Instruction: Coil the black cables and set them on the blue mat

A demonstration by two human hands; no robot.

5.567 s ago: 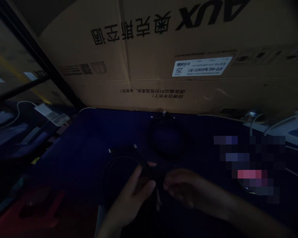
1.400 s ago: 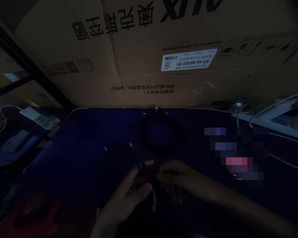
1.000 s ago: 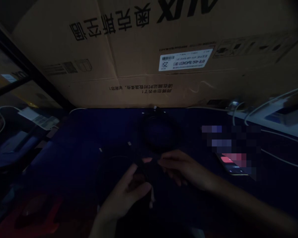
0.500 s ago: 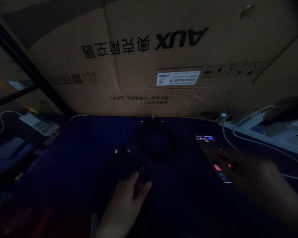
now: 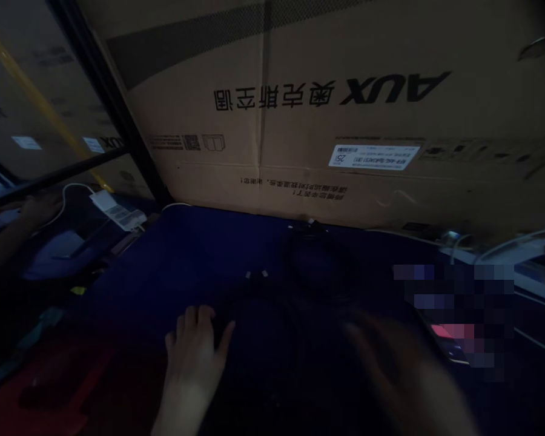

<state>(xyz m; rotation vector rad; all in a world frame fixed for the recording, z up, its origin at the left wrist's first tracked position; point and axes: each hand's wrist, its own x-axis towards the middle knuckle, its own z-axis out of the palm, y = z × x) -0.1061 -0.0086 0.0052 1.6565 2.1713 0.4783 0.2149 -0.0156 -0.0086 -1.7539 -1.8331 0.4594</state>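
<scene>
My left hand is over the dark blue table at front left, its thumb apart from its bent fingers. Beside it, in deep shadow, lies a loosely coiled black cable with pale-tipped connectors; whether the fingers touch it I cannot make out. My right hand, smeared by motion, hovers low at right of centre, and its grip is unclear. A second black cable coil rests farther back, its connector ends toward the cardboard. Right of my right hand lies a phone with a lit screen, partly hidden by pixelation.
A large cardboard box with upside-down print walls off the back. A dark metal post stands at left. Beyond it are a white power strip and another person's arm. Something red fills the lower left.
The view has swung left, so the box and table appear farther right. My right hand has left the phone and moved left. My left hand has moved away from the near coil's connectors.
</scene>
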